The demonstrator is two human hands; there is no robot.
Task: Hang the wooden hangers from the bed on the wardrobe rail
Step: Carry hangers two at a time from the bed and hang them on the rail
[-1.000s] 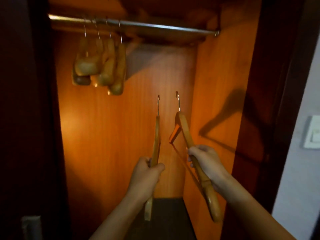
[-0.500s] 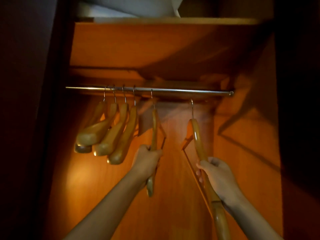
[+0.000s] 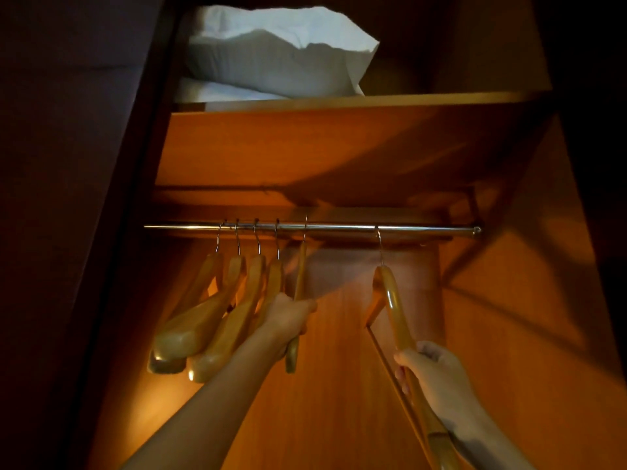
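A metal wardrobe rail (image 3: 339,227) runs across the orange wooden wardrobe. Several wooden hangers (image 3: 217,313) hang from its left part. My left hand (image 3: 288,320) grips another wooden hanger (image 3: 300,266), seen edge-on, whose hook reaches up to the rail just right of that group. My right hand (image 3: 437,378) grips a second wooden hanger (image 3: 393,303) by its lower arm; its hook sits at the rail further right. Whether either hook rests fully over the rail is hard to tell.
A shelf (image 3: 339,103) above the rail carries white pillows (image 3: 278,56). Dark door frames (image 3: 84,232) close in on both sides. The wardrobe's right wall (image 3: 526,317) stands close to my right hand. The rail is bare between the two held hangers.
Both hands have lifted their hangers from below up to the rail, so the hooks now reach it. The view has tilted upward, bringing the shelf and pillows in.
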